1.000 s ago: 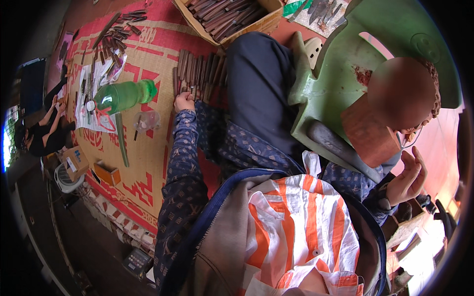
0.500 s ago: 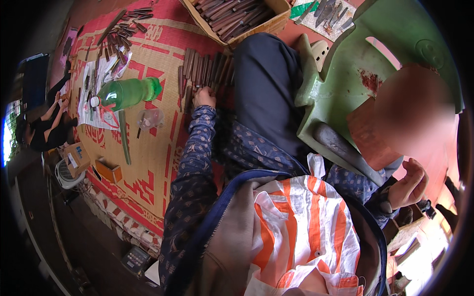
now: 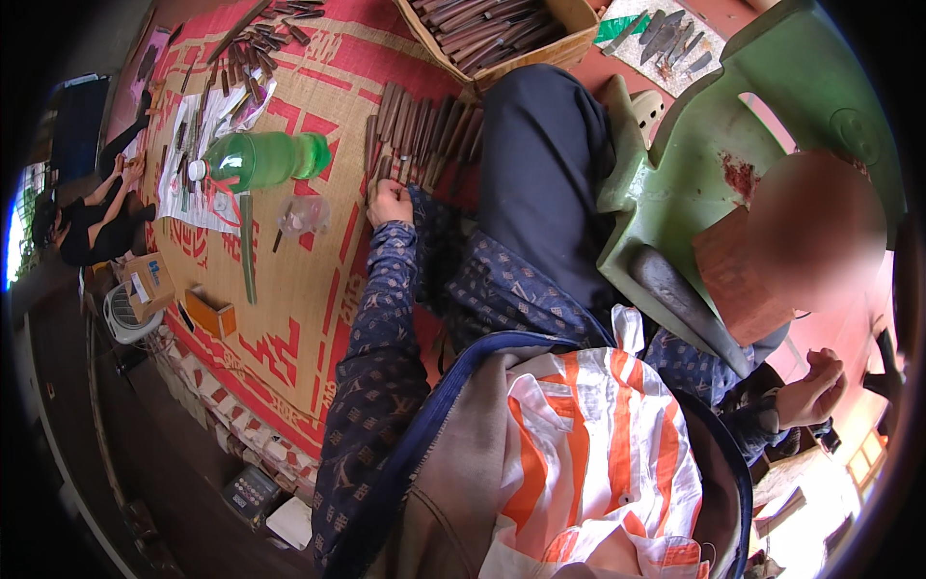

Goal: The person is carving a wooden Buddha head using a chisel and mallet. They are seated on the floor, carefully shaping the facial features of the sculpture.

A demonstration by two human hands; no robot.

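My left hand (image 3: 391,203) reaches out over the woven red and tan mat (image 3: 309,280). Its bent fingers rest on the near ends of a row of brown wooden pieces (image 3: 417,124) laid side by side. I cannot make out whether it grips one. My right hand (image 3: 812,388) is at the lower right, curled into a loose fist, with nothing visible in it. A reddish wooden block (image 3: 738,280) is just above that hand. My patterned dark blue sleeves and an orange and white bag (image 3: 598,463) fill the lower middle.
A green plastic bottle (image 3: 260,159) lies on the mat beside a clear bag (image 3: 301,216) and a thin green stick (image 3: 248,246). A cardboard box (image 3: 569,21) of brown pieces stands at the top. A green plastic chair (image 3: 714,145) is right. Another person (image 3: 92,217) sits far left.
My left hand slid to the right along the row of wooden pieces and now sits a little nearer me. My right hand dropped lower and closed into a fist.
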